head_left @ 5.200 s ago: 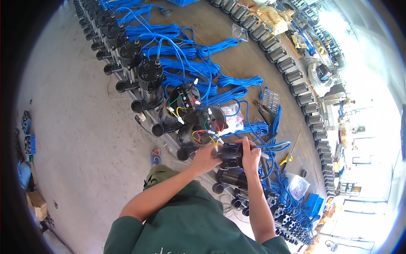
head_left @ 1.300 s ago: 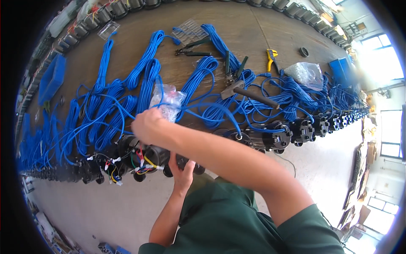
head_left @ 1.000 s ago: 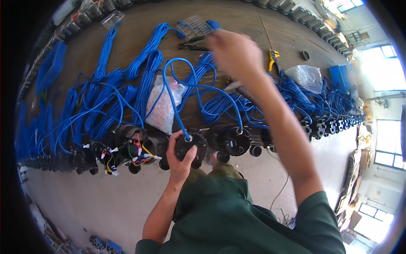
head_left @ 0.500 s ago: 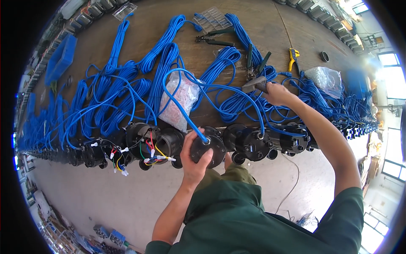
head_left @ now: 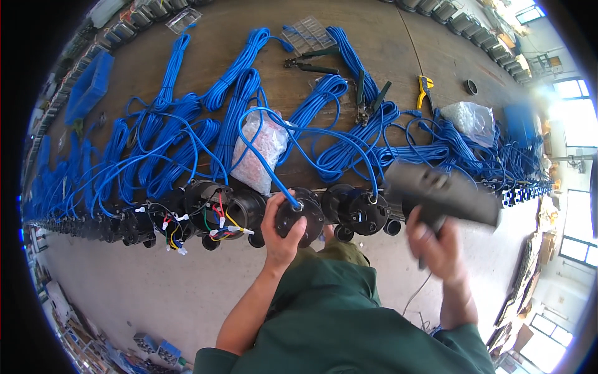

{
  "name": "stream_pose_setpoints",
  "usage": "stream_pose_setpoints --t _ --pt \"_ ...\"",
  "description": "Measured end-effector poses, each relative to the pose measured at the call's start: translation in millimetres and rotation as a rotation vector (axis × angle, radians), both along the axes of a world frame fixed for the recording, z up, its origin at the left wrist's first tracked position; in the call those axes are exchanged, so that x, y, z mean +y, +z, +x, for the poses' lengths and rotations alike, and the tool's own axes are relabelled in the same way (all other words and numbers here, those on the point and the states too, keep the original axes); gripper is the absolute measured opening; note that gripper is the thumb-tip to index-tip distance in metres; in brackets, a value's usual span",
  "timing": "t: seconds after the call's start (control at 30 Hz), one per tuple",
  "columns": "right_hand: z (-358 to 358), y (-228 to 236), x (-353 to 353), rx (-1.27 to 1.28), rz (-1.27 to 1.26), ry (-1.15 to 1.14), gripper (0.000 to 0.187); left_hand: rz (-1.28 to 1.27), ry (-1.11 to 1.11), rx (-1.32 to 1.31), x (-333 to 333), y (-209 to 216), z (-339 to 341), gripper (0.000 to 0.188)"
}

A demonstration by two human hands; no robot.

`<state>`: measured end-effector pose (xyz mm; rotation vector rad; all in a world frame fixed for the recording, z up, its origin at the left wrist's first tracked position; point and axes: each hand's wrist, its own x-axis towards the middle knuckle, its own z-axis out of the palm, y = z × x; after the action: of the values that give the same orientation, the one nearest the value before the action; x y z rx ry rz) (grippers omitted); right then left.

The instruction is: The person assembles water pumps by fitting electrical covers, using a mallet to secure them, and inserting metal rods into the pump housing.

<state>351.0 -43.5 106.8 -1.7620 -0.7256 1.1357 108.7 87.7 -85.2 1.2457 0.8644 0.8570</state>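
Note:
My left hand (head_left: 281, 234) grips a round black motor housing (head_left: 303, 213) at the bench's front edge; a blue cable (head_left: 265, 163) runs out of its top. My right hand (head_left: 437, 240) holds a dark grey power tool (head_left: 443, 192), blurred by motion, just right of the housing and off the bench edge. More black housings (head_left: 358, 209) stand in a row along the edge on both sides. One open housing (head_left: 205, 202) to the left shows coloured wires spilling out.
Many coils of blue cable (head_left: 180, 134) cover the brown workbench (head_left: 405, 50). A clear bag of small parts (head_left: 258, 149) lies among them. Pliers (head_left: 311, 65), a yellow-handled tool (head_left: 425, 87), another plastic bag (head_left: 472, 118) and a blue tray (head_left: 87, 87) lie further back. Grey floor lies below.
My right hand has drawn back from the cables on the bench toward me, now holding the grey tool. My left hand stays on the black housing.

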Motion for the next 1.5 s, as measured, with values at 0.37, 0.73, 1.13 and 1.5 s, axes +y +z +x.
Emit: stream_pose_setpoints --t 0.37,0.73,1.13,1.5 --pt "-53.4 -3.7 15.7 -0.706 0.323 0.477 0.027 0.048 0.044 0.03 -1.6 5.8 0.2 0.045" --pt "-71.1 31.3 25.8 -0.384 -0.002 0.297 0.015 0.281 0.116 0.058 -0.6 11.0 -3.3 0.071" --pt "-91.2 -11.8 50.3 -0.642 -0.091 0.59 0.027 0.423 -0.023 0.158 0.5 -2.5 -13.9 0.1" --pt "-72.8 -39.6 18.1 -0.851 -0.104 0.469 0.026 0.448 -0.002 0.16 1.4 0.7 -13.2 0.094"
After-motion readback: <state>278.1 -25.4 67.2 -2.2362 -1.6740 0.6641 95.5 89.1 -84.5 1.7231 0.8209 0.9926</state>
